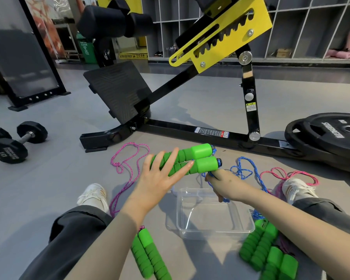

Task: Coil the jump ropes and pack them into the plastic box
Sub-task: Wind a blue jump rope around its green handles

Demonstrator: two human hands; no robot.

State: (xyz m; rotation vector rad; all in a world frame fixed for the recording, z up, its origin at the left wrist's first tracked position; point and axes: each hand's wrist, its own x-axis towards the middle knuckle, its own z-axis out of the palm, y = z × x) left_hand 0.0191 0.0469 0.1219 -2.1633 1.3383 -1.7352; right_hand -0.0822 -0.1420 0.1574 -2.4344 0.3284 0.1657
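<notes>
I am holding two green handles (192, 158) side by side up above the floor, out past the far edge of the clear box (216, 232), which is sitting empty between my legs. My left hand (160, 178) is lying flat against the foam grips, fingers straight and spread wide, not curling round them. My right hand (220, 182) is clenching the blue rope (245, 168) just under the handles' capped ends, with cord trailing from my fist down towards the box and looping loosely on the floor to the right. A pink rope (129, 154) is snaking over the floor on the left, running back to a second pair (148, 253) of green handles lying beside my left forearm. More handles (267, 251) are lying just right of the box, under my right forearm. Another pink cord (287, 174) is tangling around my right shoe (297, 188). Beyond, a black and yellow bench frame (190, 130) is standing, with dumbbells (18, 142) to the left and weight plates (331, 136) to the right.
</notes>
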